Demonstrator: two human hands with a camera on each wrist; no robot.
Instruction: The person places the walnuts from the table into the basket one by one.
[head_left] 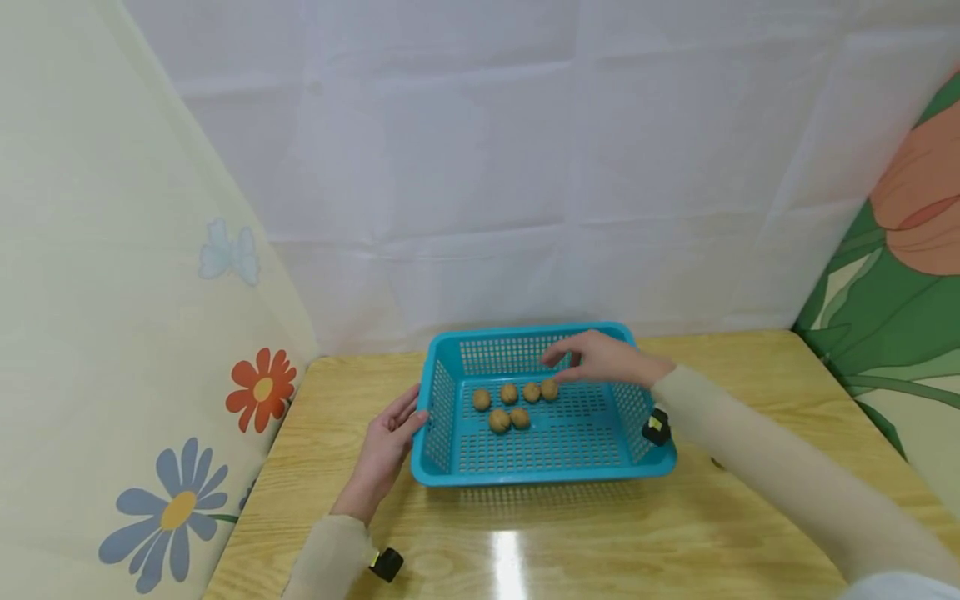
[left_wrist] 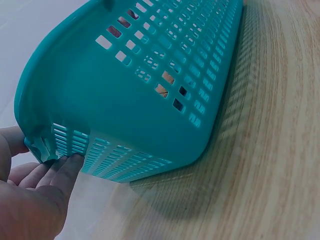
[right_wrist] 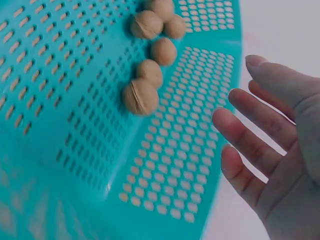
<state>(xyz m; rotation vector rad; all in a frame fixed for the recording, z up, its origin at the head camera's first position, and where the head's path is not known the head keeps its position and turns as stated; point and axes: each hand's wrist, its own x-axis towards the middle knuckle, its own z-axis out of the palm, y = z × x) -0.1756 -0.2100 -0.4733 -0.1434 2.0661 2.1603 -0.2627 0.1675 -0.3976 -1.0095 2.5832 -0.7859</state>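
Observation:
A blue plastic basket with slotted walls stands on the table. Several walnuts lie on its floor, mostly in the left half; they show close up in the right wrist view, where one walnut has a visible seam. My left hand grips the basket's left rim, thumb on top and fingers beneath the edge, as the left wrist view of that hand shows. Over the basket's back right part is my right hand. Its fingers are loosely bent and hold nothing in the right wrist view.
The wooden table meets a white cloth backdrop behind the basket. A small brown thing, mostly hidden by the right sleeve, lies on the table right of the basket. Flower-patterned panels stand at both sides.

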